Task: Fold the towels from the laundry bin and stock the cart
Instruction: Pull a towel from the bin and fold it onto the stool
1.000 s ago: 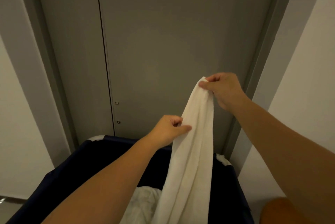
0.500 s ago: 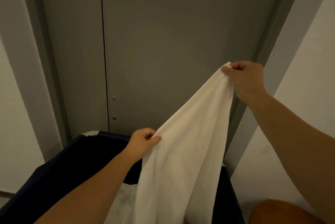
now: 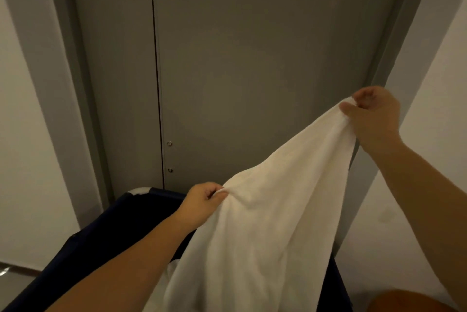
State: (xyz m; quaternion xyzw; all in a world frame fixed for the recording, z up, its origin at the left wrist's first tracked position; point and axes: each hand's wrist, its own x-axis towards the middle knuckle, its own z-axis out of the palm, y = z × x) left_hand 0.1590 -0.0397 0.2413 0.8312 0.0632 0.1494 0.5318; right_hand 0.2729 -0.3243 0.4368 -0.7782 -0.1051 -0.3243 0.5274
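both hands are pinching a white towel (image 3: 265,223) over the dark bin (image 3: 101,241): left hand (image 3: 202,204) low, right hand (image 3: 374,117) high, fingers clamped on its top edge.

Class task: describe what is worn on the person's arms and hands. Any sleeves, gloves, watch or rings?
Nothing worn shows. The left hand and right hand are ungloved, no rings visible. Both forearms are bare to the frame's edge: no sleeve, watch or bracelet.
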